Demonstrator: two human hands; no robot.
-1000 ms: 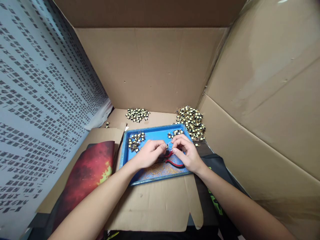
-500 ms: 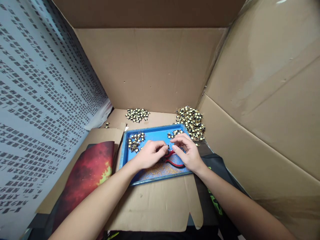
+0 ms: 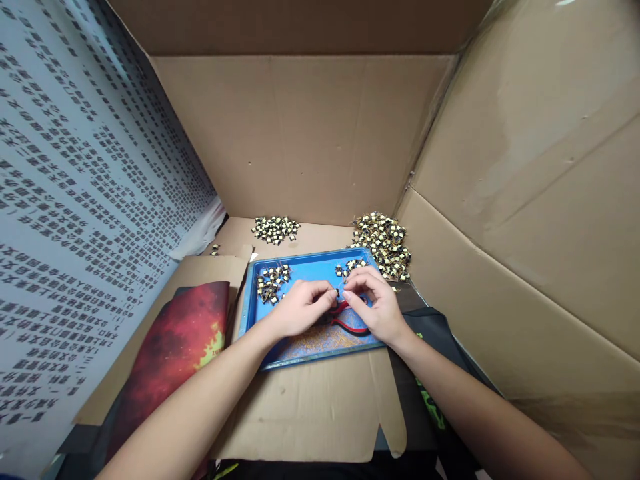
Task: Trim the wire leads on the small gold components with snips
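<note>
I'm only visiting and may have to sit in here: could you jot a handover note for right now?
Left hand and right hand: fingertips meet over the blue tray, pinching one tiny part.
Red cutters lie on the tray under the hands.
Parts: tray clusters left and right; piles behind, small and big.
Done: wire scraps on the tray's near end.
Left: likely the piles.

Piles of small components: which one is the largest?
The pile at the back right, on the cardboard beside the blue tray. It is broader and heaped higher than the back-left pile and both small clusters inside the tray.
</note>
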